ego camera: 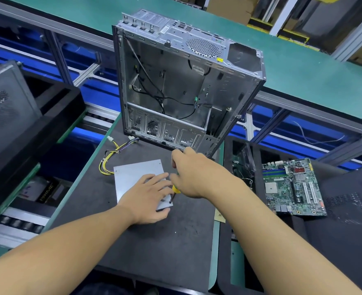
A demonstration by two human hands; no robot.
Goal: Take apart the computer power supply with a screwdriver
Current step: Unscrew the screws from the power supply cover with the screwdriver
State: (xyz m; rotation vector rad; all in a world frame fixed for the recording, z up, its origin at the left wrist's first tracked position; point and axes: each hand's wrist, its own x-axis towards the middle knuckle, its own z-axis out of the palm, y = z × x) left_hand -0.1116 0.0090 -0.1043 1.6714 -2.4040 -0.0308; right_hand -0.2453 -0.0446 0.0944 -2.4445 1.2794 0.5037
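Your left hand (148, 199) lies flat, fingers straight, on the power supply (133, 173) on the dark mat (154, 252) — your right hand (193, 175) curls round the screwdriver (175, 189), tip at its near corner.

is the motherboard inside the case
No, the motherboard lies flat to the right of the case, outside it.

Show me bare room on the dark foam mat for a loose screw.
Barest: the near stretch of the dark foam mat, on the person's side of the grey metal power supply box. Also the strip left of it, nearside of the yellow-and-black cable bundle. Crowded: by the open silver computer case and the yellow-handled screwdriver.
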